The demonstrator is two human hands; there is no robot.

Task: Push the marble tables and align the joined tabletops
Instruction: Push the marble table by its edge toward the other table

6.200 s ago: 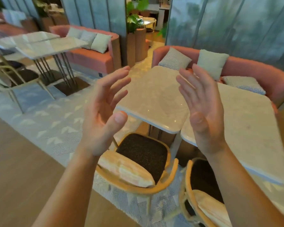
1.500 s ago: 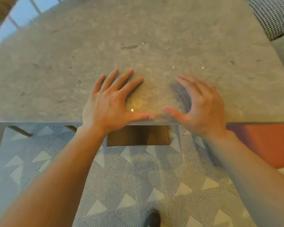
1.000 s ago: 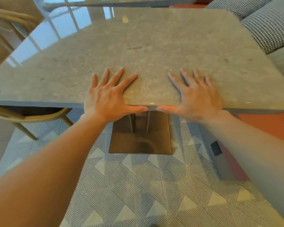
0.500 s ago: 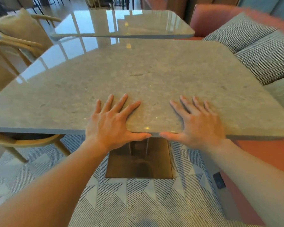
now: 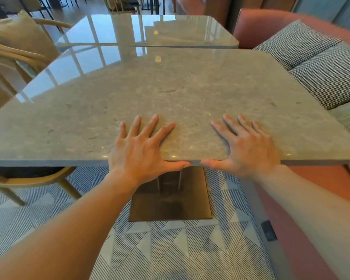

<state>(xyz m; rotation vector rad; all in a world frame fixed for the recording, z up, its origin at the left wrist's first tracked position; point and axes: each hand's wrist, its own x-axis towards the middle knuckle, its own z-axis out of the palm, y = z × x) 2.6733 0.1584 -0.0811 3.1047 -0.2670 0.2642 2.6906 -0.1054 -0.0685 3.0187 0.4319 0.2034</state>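
Observation:
The near marble table (image 5: pixel 190 87) fills the middle of the view, its pale grey top glossy. My left hand (image 5: pixel 138 147) and my right hand (image 5: pixel 248 146) lie flat on its near edge, fingers spread on top, thumbs hooked along the edge face, almost touching each other. The far marble table (image 5: pixel 150 31) sits right behind it, their edges meeting or nearly so. The far top's right corner ends left of the near top's right corner. The near table's brass base plate (image 5: pixel 170 207) shows below my hands.
A salmon sofa (image 5: pixel 311 199) with houndstooth cushions (image 5: pixel 321 67) runs along the right side, close to the table. Wooden armchairs (image 5: pixel 18 51) stand at the left, one tucked under the near table's left corner. A striped geometric rug (image 5: pixel 170 249) covers the floor.
The view has tilted up from the tabletop, so the far table and sofa now show. Both hands stay on the near edge; the near table sits closer against the far one.

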